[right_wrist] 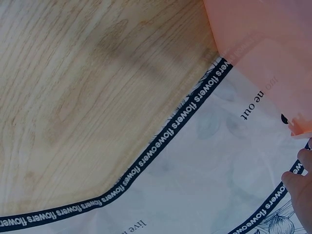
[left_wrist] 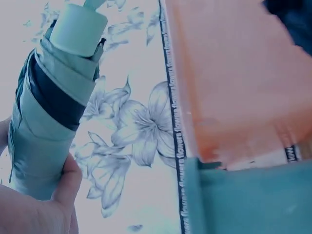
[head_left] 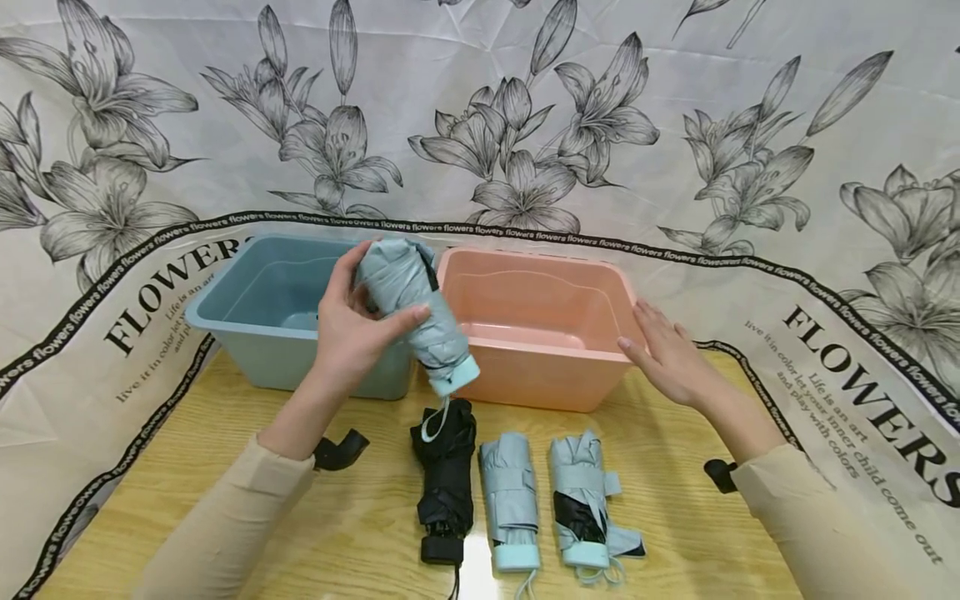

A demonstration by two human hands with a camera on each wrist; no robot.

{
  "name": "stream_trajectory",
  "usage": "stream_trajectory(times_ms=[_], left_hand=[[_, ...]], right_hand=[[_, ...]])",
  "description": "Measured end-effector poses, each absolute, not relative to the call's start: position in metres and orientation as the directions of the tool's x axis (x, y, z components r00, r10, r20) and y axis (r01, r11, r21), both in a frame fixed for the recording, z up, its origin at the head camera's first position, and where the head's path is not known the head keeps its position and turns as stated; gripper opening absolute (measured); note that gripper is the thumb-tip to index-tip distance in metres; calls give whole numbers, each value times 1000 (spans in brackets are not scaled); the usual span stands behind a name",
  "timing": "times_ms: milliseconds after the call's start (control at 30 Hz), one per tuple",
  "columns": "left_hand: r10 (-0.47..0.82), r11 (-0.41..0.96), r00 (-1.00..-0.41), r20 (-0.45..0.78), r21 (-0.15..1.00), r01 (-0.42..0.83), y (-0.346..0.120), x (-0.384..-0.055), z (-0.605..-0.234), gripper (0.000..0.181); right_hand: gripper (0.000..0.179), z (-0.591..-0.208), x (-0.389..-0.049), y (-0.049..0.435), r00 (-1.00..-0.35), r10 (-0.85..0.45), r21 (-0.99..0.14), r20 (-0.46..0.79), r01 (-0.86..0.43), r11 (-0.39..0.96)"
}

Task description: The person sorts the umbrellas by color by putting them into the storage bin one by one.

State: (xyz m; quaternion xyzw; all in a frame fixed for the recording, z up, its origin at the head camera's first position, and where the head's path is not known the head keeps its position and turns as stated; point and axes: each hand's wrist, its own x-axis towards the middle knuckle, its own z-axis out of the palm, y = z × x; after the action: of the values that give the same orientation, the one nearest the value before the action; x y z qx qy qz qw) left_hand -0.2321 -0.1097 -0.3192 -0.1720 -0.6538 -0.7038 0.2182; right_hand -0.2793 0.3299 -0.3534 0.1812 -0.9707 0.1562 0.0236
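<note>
My left hand (head_left: 347,333) grips a folded light blue umbrella (head_left: 412,304), thumb across its front. The umbrella is tilted above the place where the two tubs meet, its pale handle end and cord loop pointing down. In the left wrist view, fingers wrap the umbrella (left_wrist: 53,122) and a dark band crosses its fabric. My right hand (head_left: 670,357) rests with extended fingers on the right rim of the pink tub (head_left: 532,379). On its left stands the blue tub (head_left: 262,354).
In front of the tubs lie a black folded umbrella (head_left: 447,471) and two light blue ones, one neatly wrapped (head_left: 510,492), the other with loose fabric (head_left: 581,479). Black straps (head_left: 341,450) show near both wrists. A flower-printed cloth (head_left: 480,100) hangs behind the wooden table (head_left: 360,525).
</note>
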Motion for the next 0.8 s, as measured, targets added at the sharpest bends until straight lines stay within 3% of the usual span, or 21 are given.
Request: stream_trajectory(times_ms=[167, 267, 500, 800], left_hand=[[-114, 5, -787, 607, 792, 610, -88, -261, -298, 86], [-104, 22, -784, 612, 790, 613, -77, -278, -287, 86], [-40, 164, -833, 552, 826, 540, -54, -321, -278, 87], [164, 420, -905, 393, 802, 425, -35, -366, -301, 87]], right_hand=[[78, -355, -280, 330, -933, -345, -295, 101, -360, 885], [78, -354, -279, 330, -932, -346, -288, 105, -362, 887], [79, -352, -279, 331, -933, -345, -282, 104, -360, 889], [79, -351, -280, 330, -935, -342, -283, 90, -354, 892]])
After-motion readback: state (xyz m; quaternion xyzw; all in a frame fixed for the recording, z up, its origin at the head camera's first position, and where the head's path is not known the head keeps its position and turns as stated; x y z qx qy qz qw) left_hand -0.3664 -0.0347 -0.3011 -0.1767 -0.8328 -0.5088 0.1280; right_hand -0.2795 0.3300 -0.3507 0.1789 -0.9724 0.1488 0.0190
